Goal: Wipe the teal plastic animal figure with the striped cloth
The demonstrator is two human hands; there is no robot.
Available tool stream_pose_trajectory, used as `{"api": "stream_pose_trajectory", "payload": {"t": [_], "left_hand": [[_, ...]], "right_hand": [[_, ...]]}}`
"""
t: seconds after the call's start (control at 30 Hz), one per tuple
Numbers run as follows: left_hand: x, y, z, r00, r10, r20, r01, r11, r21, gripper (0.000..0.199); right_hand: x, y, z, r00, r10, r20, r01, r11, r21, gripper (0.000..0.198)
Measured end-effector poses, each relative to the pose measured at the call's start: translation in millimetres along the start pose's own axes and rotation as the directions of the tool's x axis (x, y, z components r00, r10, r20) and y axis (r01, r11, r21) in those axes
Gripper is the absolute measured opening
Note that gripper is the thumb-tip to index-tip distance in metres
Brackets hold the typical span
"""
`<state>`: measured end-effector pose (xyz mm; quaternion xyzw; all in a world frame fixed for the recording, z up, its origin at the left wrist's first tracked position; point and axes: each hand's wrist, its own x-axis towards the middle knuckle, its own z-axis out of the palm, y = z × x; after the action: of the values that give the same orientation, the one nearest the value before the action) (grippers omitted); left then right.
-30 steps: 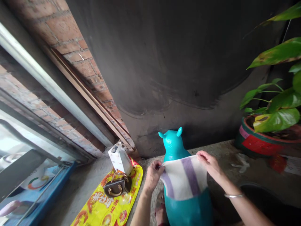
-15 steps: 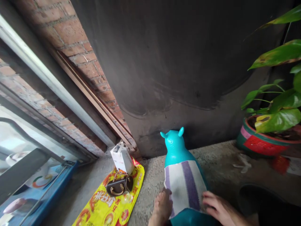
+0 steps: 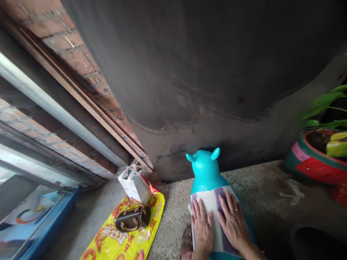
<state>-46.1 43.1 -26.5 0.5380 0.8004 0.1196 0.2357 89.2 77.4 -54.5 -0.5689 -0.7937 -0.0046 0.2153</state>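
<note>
A turquoise animal-shaped bouncy toy [image 3: 206,169] stands on the floor with its head toward the dark wall. Over its back lies a white cloth with purple stripes [image 3: 208,198]. Flat on the cloth's left part rests my left hand [image 3: 202,225], fingers stretched out. My right hand [image 3: 233,220] presses beside it on the right part, fingers spread, a ring on one finger. Neither hand grips anything. Both hands cover much of the cloth. At the lower edge, left of my left wrist, is a dark reddish shape I cannot make out.
To the left a yellow printed plastic sheet [image 3: 105,242] carries a small brown handbag [image 3: 130,221] and a white paper bag [image 3: 135,187]. A blue-edged rack [image 3: 59,213] stands farther left. At right is a potted plant [image 3: 311,159]; a dark wall [image 3: 189,72] rises behind.
My hands have moved from the cloth's side edges up onto its top and now lie flat. The view has shifted slightly, so the plant sits farther right.
</note>
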Motion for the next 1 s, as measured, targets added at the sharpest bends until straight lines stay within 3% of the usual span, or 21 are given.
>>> {"api": "stream_pose_trajectory", "payload": {"t": [0.17, 0.27, 0.4, 0.53, 0.63, 0.77, 1.0], "left_hand": [[48, 4, -13, 1.000, 0.027, 0.002, -0.027, 0.995, -0.094, 0.059], [52, 11, -23, 1.000, 0.029, 0.002, -0.029, 0.996, -0.083, 0.060], [17, 7, -15, 1.000, 0.027, 0.009, -0.026, 0.999, -0.045, 0.058], [-32, -24, 26, 0.998, 0.043, -0.035, -0.042, 0.999, 0.009, 0.058], [-52, -40, 49, 0.998, 0.030, -0.052, -0.029, 1.000, 0.009, 0.062], [-44, -30, 33, 1.000, 0.015, -0.010, -0.015, 0.999, 0.032, 0.060], [23, 3, -11, 0.999, 0.045, 0.006, -0.045, 0.998, 0.047, 0.057]], "right_hand": [[57, 0, 6, 1.000, 0.022, 0.010, -0.021, 0.999, -0.039, 0.062], [66, -3, 7, 0.999, 0.026, 0.021, -0.026, 0.999, -0.042, 0.063], [19, -7, 4, 0.996, 0.084, 0.012, -0.083, 0.995, -0.062, 0.064], [-61, -11, 2, 0.991, 0.098, -0.095, -0.105, 0.992, -0.067, 0.069], [-87, -16, -4, 0.986, 0.095, -0.136, -0.106, 0.991, -0.077, 0.072], [-61, -20, -11, 0.987, 0.133, -0.087, -0.140, 0.986, -0.085, 0.068], [29, -15, 2, 0.978, 0.179, 0.107, -0.159, 0.972, -0.171, 0.066]]}}
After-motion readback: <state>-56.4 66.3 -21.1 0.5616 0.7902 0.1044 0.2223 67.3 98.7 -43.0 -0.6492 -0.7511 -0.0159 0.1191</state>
